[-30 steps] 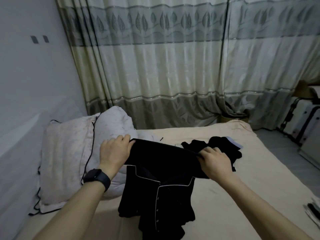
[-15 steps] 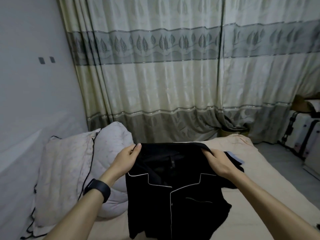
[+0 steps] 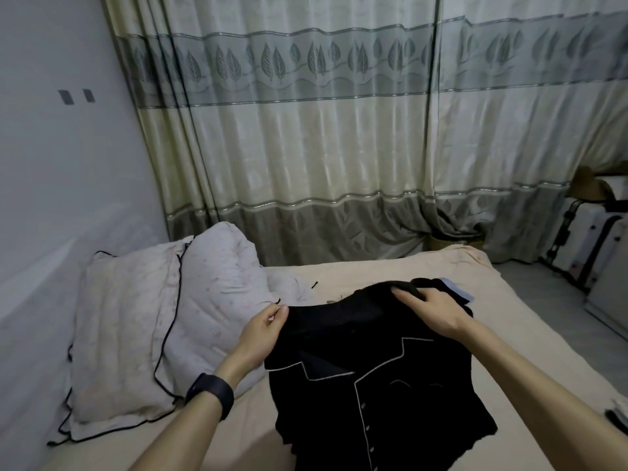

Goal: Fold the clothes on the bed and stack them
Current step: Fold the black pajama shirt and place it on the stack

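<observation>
A black button shirt (image 3: 367,396) with thin white piping lies front-up on the beige bed (image 3: 530,321), its collar toward the curtain. My left hand (image 3: 263,329) pinches the shirt's left shoulder edge. My right hand (image 3: 430,311) grips the right shoulder. Just behind my right hand lies another dark garment (image 3: 431,283) with a pale blue piece (image 3: 457,289) showing at its edge; most of it is hidden by my hand and the shirt.
Two pale pillows (image 3: 163,321) with black piping fill the bed's left side against the wall. Long curtains (image 3: 339,147) hang behind the bed. White cases (image 3: 591,239) stand on the floor at right. Small items (image 3: 618,416) lie at the bed's right edge.
The shirt was held up by its shoulders and has come down flat onto the bed. Both hands moved lower and further apart with it, and the view tilted slightly.
</observation>
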`<action>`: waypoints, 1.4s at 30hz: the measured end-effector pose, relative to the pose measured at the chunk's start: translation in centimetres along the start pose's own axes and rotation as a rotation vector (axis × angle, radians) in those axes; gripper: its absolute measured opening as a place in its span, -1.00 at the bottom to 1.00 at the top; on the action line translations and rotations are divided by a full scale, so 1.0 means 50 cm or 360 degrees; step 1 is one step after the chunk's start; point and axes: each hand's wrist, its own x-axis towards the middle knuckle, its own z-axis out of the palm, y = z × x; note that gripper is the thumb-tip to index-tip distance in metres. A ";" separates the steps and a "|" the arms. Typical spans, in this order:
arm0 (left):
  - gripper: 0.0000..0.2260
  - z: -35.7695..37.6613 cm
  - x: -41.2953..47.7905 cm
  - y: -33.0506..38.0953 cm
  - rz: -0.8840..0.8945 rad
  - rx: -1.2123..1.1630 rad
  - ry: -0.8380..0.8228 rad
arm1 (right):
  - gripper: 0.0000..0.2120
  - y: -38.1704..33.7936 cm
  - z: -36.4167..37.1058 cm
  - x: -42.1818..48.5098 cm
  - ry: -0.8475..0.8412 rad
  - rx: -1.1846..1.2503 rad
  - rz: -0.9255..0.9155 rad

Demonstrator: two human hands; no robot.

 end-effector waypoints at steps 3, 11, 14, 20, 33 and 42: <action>-0.64 -0.006 0.004 0.003 0.0031 0.0194 0.0160 | -0.38 0.010 -0.004 -0.010 -0.0199 0.0340 0.0023; -0.36 -0.093 0.028 0.086 -0.0057 0.1150 -0.0500 | -0.67 0.000 -0.047 -0.018 -0.0268 0.0376 0.0073; -0.39 -0.136 0.035 0.123 -0.0260 0.1067 -0.0726 | -0.87 -0.007 -0.035 -0.007 -0.0133 -0.0057 -0.0024; -0.18 -0.182 0.006 0.124 -0.0378 0.0383 -0.0712 | -0.95 -0.014 -0.026 0.006 0.0219 -0.0313 -0.0215; -0.79 -0.273 -0.035 0.121 -0.0492 0.0657 -0.1347 | -0.69 -0.083 0.036 -0.024 0.0575 -0.0562 0.0011; -0.61 -0.312 -0.048 0.063 0.0245 0.0909 -0.0340 | -0.55 -0.094 0.042 -0.085 0.0784 -0.0503 -0.0032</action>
